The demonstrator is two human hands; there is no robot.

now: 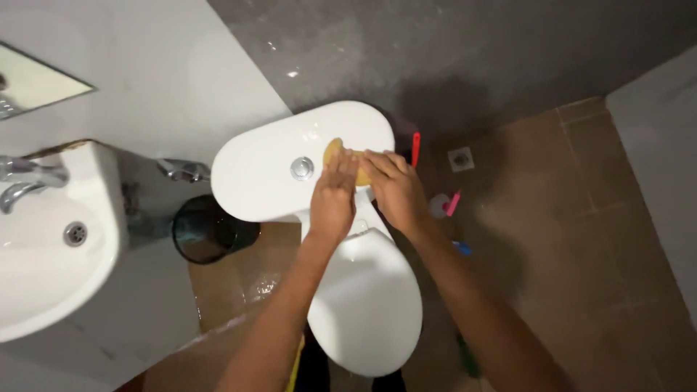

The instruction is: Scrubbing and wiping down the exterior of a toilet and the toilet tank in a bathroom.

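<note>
While pressed under both hands [367,190], a flat yellow sponge [335,151] atop white cistern lid [268,170].

A dark grey glossy wall [465,51] is seen behind, with a white wall [167,80] to the left carrying a mirror [36,83]. A white basin [51,254] with a chrome tap [22,181] is mounted there. Brown floor tiles [581,218] appear wet, and a floor drain [460,158] is set in them.

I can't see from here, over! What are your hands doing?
Left hand and right hand pressing yellow sponge on white oval toilet tank lid. Nothing blocking.
</note>
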